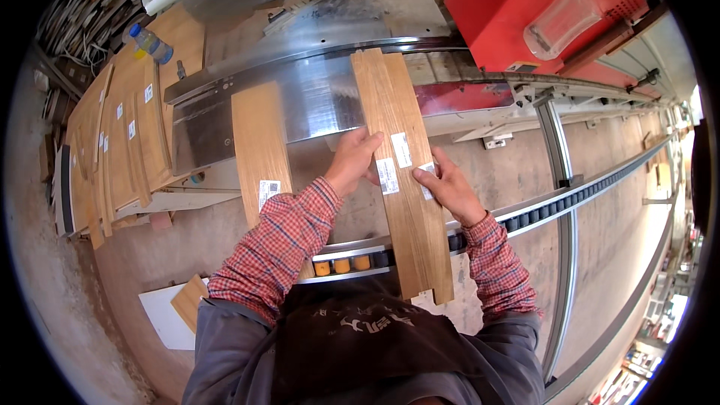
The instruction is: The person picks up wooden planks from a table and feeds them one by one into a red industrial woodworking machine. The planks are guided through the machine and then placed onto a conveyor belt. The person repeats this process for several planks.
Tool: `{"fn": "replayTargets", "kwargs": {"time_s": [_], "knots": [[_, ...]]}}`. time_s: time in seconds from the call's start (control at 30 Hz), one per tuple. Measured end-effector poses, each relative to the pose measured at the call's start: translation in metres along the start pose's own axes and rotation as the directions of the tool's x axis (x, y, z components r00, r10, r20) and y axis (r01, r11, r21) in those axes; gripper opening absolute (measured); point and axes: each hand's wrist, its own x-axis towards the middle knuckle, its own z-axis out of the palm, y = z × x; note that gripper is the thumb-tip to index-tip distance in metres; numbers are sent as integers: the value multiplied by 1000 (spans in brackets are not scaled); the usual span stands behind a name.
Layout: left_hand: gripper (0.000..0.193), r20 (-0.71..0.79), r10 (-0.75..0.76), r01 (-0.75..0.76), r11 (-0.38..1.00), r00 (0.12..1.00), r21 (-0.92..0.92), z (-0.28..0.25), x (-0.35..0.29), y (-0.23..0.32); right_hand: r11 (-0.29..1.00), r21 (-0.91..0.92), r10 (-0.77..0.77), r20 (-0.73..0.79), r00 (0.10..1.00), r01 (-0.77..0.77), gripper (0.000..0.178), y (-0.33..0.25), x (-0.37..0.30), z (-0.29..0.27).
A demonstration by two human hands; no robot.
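Long, narrow wooden boards (405, 217) with white labels lie together in front of me. Their far end reaches over the metal table, and their uneven near end hangs past the roller rail toward my apron. My left hand (354, 159) grips their left edge, thumb on top. On the right edge, my right hand (450, 184) is closed with its thumb beside a label. To the left, another labelled wooden board (259, 124) rests across the metal table (319, 97), partly behind my left sleeve.
Several labelled panels (124, 135) lie at the left with a plastic bottle (151, 43). A red machine housing (517, 0) stands at the far right. A roller rail (547, 210) crosses before me. A white panel (166, 319) leans low at the left.
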Motion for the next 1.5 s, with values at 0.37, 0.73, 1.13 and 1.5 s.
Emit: {"fn": "replayTargets", "kwargs": {"time_s": [0.37,0.73,1.13,1.5], "knots": [[50,-12,-149,147,985,989,-90,18,-13,-9,988,140,-60,-17,998,62,59,25,18,2],[49,-23,-104,102,993,994,-67,21,6,-18,969,238,-59,-38,998,66,48,26,29,-2],[51,-70,-8,-1,993,997,-116,25,17,-26,973,223,-50,-66,997,63,42,21,29,-2],[51,-43,-15,11,994,999,-106,18,21,-22,976,212,-36,-48,998,46,42,21,33,-5]]}}
